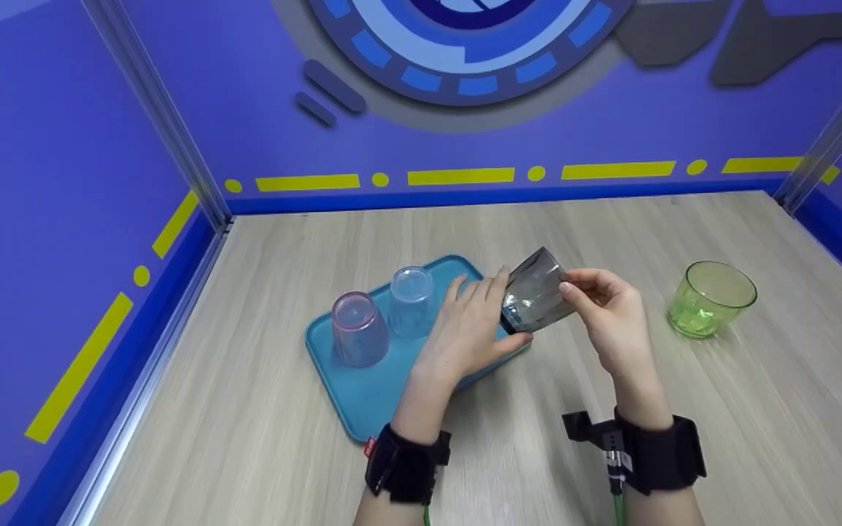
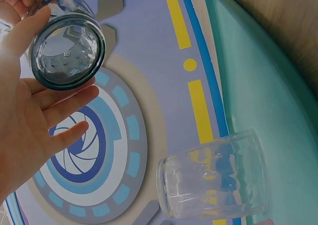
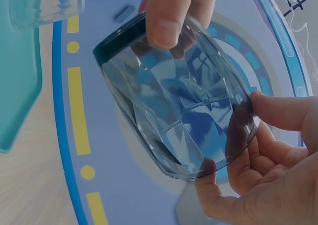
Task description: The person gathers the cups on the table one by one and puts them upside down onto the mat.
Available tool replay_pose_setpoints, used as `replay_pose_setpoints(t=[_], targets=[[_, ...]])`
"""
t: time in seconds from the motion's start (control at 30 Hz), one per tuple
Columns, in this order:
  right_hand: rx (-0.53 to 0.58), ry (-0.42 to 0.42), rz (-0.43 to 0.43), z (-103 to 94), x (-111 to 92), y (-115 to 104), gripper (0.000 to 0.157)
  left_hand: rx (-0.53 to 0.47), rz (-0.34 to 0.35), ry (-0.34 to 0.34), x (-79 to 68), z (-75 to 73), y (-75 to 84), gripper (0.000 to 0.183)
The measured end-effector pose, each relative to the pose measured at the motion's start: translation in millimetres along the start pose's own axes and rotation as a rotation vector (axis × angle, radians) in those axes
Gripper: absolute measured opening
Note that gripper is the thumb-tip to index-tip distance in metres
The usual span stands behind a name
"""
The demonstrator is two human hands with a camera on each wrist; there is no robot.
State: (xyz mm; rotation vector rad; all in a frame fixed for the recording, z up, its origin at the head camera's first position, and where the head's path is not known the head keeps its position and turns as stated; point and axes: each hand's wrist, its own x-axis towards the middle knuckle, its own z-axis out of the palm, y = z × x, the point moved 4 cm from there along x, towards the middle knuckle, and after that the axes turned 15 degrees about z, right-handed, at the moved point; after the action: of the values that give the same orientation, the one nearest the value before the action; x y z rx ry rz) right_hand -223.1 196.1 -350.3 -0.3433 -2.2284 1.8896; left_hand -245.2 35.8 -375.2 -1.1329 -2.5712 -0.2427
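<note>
A smoky grey faceted glass (image 1: pixel 536 294) is held tilted above the right edge of the blue tray (image 1: pixel 370 409), its thick base toward the left hand. My right hand (image 1: pixel 615 318) pinches the rim between thumb and fingers, as the right wrist view shows on the glass (image 3: pixel 174 106). With thumb and fingers on opposite sides, my left hand (image 1: pixel 465 332) holds the glass near its base. The left wrist view shows that round base (image 2: pixel 68 53) and the spread lower fingers. Upside down on the tray stand a pinkish glass (image 1: pixel 359 332) and a clear glass (image 1: pixel 412 303).
To the right of the right hand, a green glass (image 1: pixel 710 299) stands upright on the wooden table (image 1: pixel 779 409). Blue panels with yellow marks (image 1: pixel 461 177) enclose the table at the back and sides. Black straps (image 1: pixel 658 453) with green cables are on both wrists.
</note>
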Motion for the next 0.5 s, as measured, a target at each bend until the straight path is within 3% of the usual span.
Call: replay_pose_setpoints(t=[0.5], targets=[[0.016, -0.01, 0.037, 0.7, 3.5, 2.8, 0.018, 0.005, -0.003, -0.006, -0.3, -1.7, -1.6, 0.088]])
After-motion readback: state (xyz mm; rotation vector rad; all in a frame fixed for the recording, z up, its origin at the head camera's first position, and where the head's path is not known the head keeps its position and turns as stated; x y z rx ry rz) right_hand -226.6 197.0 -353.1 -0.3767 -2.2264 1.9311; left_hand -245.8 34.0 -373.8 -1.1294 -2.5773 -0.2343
